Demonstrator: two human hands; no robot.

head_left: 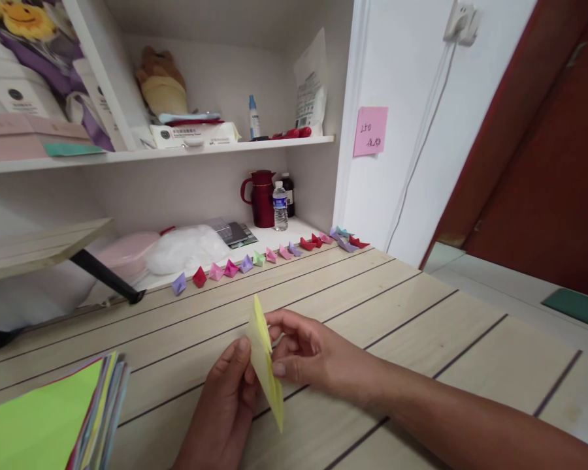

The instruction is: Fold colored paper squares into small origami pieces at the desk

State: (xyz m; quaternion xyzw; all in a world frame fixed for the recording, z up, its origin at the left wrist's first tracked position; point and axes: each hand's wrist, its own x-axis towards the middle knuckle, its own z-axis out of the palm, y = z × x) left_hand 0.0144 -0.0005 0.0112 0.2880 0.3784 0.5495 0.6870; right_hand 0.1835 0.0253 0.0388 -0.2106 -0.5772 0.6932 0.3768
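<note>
A folded sheet of yellow paper (261, 356) is held up over the table, its long side running from top to lower right. My left hand (232, 378) pinches it from the left, thumb on the near face. On the other side, my right hand (306, 349) has its thumb and curled fingers at the paper's right edge. Some of the fingertips are hidden behind the folds. Beyond my hands, a row of small folded paper boats (230, 267) in several colours lines the table's back edge.
A stack of coloured paper (39, 418) lies at the front left of the slatted table (372, 307). Behind are a white shelf (255, 145), a dark red jug (263, 199) and a water bottle (280, 205). A black bracket (105, 274) stands at the left.
</note>
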